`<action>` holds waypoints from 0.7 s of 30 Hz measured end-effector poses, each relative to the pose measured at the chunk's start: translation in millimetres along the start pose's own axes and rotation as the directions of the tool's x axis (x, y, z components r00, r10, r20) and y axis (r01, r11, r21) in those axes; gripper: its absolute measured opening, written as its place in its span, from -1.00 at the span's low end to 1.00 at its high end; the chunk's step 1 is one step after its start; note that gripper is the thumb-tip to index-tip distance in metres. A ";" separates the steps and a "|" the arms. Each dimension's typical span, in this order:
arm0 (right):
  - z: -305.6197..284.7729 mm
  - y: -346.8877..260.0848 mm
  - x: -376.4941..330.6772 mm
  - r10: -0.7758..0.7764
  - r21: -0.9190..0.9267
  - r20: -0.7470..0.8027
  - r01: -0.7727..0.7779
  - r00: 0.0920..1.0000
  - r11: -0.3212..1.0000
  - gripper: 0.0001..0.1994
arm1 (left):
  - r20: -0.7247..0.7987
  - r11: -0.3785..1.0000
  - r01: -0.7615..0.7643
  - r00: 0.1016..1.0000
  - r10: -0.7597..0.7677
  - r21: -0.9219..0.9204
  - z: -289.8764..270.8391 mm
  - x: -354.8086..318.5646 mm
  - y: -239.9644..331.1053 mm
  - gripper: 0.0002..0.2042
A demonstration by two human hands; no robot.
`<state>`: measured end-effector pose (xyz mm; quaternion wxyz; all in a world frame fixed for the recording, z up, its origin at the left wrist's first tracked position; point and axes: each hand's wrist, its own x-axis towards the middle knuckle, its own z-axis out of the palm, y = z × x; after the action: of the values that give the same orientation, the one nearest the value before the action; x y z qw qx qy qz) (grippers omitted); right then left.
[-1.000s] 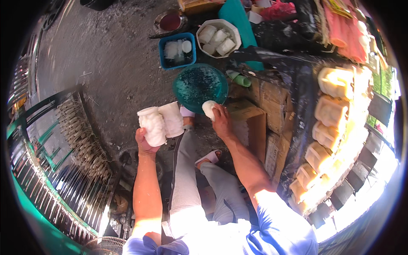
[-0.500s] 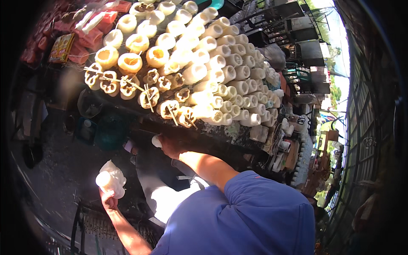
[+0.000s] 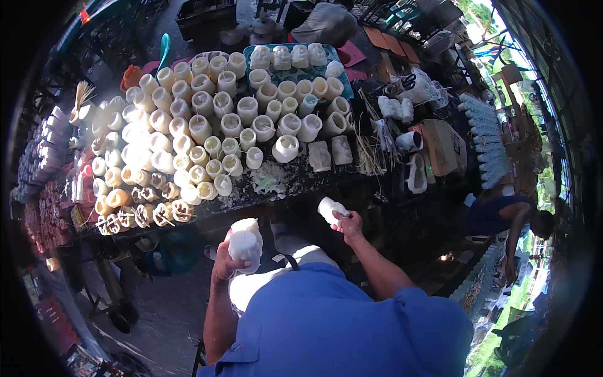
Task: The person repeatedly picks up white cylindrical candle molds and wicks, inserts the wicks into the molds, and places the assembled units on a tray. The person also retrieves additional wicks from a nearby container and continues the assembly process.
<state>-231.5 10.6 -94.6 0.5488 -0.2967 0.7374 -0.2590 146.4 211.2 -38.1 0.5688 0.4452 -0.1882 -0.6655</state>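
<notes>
My left hand (image 3: 227, 261) is closed around white wax candles (image 3: 245, 245), a smooth round one with a lumpier piece behind it. Whether that is one piece or two pressed together I cannot tell. To the right, my right hand (image 3: 350, 225) grips a smaller white carved candle (image 3: 330, 210) by its lower end, off the table's front edge. Several cream hollow candles (image 3: 200, 127) stand in rows on the table beyond both hands, some with wicks showing. Two white carved candles (image 3: 319, 157) stand near the table edge, closest to my right hand.
The dark, wax-spattered table (image 3: 270, 179) runs across in front of me. A teal tray (image 3: 353, 88) with carved candles lies at its back. On the right are a cardboard box (image 3: 441, 147) and loose straw (image 3: 370, 154). Another person (image 3: 502, 217) bends over at far right.
My view has swung to the right along the table. The left hand has come in close to my lap with its candles; the right hand has moved out to the right, its candle now plainly visible.
</notes>
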 end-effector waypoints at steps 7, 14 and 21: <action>31.2 -113.2 93.4 -0.178 0.590 0.088 0.093 0.980 0.802 -0.59 | 0.076 0.997 0.056 0.996 -0.051 -0.062 97.7 77.0 1.9 -0.19; 69.8 -123.9 144.1 -0.319 -0.170 -0.151 0.294 0.935 0.941 -0.44 | 0.150 0.981 0.135 0.982 -0.114 -0.139 120.8 126.9 1.9 -0.19; 36.8 -118.3 115.8 -0.722 -0.512 -0.134 0.577 0.679 0.637 -0.48 | 0.212 0.837 0.264 0.960 -0.181 -0.479 125.5 164.5 -24.1 -0.27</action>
<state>-203.5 -156.6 -96.4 0.2063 -0.6110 0.6951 -0.3177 38.2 33.8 -51.7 0.5668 0.2463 0.0003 -0.7862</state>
